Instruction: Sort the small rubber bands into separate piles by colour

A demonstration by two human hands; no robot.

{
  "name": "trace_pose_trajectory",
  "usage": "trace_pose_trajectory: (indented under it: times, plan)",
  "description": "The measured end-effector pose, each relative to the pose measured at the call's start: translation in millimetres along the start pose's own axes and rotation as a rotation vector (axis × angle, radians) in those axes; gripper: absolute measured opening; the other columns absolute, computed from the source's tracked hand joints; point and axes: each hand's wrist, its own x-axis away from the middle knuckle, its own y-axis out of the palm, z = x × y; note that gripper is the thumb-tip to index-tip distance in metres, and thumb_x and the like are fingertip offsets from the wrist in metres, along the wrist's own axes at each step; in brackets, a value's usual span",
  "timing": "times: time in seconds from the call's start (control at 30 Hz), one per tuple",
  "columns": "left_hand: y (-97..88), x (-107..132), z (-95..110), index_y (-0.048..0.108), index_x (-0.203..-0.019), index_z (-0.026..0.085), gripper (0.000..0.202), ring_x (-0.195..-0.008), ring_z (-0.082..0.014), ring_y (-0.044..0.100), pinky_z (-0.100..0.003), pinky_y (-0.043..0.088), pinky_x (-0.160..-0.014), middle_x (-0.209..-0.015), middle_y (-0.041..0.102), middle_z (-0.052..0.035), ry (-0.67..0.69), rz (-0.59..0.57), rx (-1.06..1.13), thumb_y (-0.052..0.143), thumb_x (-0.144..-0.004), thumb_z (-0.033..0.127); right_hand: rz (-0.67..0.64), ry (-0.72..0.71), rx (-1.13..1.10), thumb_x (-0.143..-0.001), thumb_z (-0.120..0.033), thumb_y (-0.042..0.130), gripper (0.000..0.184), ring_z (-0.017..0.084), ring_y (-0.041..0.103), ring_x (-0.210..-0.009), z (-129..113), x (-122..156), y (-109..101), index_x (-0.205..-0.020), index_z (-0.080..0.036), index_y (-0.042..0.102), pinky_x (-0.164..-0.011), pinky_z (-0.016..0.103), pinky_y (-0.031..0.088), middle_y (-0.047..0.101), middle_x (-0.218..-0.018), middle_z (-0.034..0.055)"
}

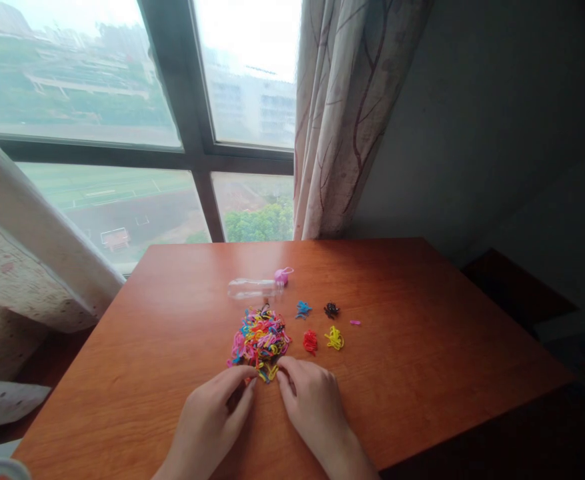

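A mixed heap of small coloured elastic bands (261,337) lies on the wooden table (402,393). At the heap's near left edge is my left hand (212,410), its thumb and forefinger drawn close together; bits of orange show beside the fingertips. Across from it, my right hand (315,397) is at the near right edge, fingers curled and thumb close to the forefinger, by some yellow bands (271,373). What either pinch holds is too small to make out. Right of the heap are separate bunches: blue (303,309), black (331,310), red (310,342) and yellow (335,338).
A clear plastic bottle (255,289) lies on its side behind the heap, with a pink cap (282,276) at its right end. One pink band (355,323) lies alone at the right. Beyond the table's back edge are a window (247,160) and a curtain (337,120).
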Motion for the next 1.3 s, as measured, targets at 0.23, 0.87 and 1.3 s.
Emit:
trace_pose_trajectory:
  times: [0.23, 0.87, 1.3]
  plan:
    - [-1.4, -0.3, 1.5, 0.068, -0.093, 0.024, 0.016, -0.069, -0.0144, 0.072, -0.02, 0.055, -0.065, -0.084, 0.076, 0.0003, 0.011, 0.0, -0.006, 0.052, -0.089, 0.025, -0.004, -0.001, -0.005, -0.086, -0.012, 0.058, 0.013, 0.015, 0.063, -0.067, 1.9, 2.4, 0.7, -0.081, -0.024, 0.061, -0.059, 0.024, 0.03, 0.069, -0.074, -0.0031]
    - [-2.7, -1.2, 4.3, 0.067, -0.094, 0.024, 0.017, -0.071, -0.0154, 0.072, -0.021, 0.054, -0.063, -0.085, 0.076, -0.0001, 0.006, -0.03, -0.039, 0.05, -0.09, 0.025, 0.222, 0.102, -0.113, -0.096, -0.03, 0.048, 0.023, 0.014, 0.061, -0.059, 45.6, 9.5, -29.4, -0.088, -0.021, 0.067, -0.059, 0.023, 0.039, 0.067, -0.07, 0.0007]
    - [-1.5, -0.5, 1.9, 0.067, -0.094, 0.025, 0.016, -0.072, -0.0151, 0.072, -0.02, 0.054, -0.064, -0.086, 0.076, 0.0006, 0.012, -0.03, -0.024, 0.051, -0.09, 0.024, 0.302, 0.204, -0.031, -0.099, -0.04, 0.043, 0.03, 0.017, 0.063, -0.066, 79.3, 8.1, -42.7, -0.095, -0.02, 0.066, -0.064, 0.025, 0.04, 0.067, -0.074, 0.0035]
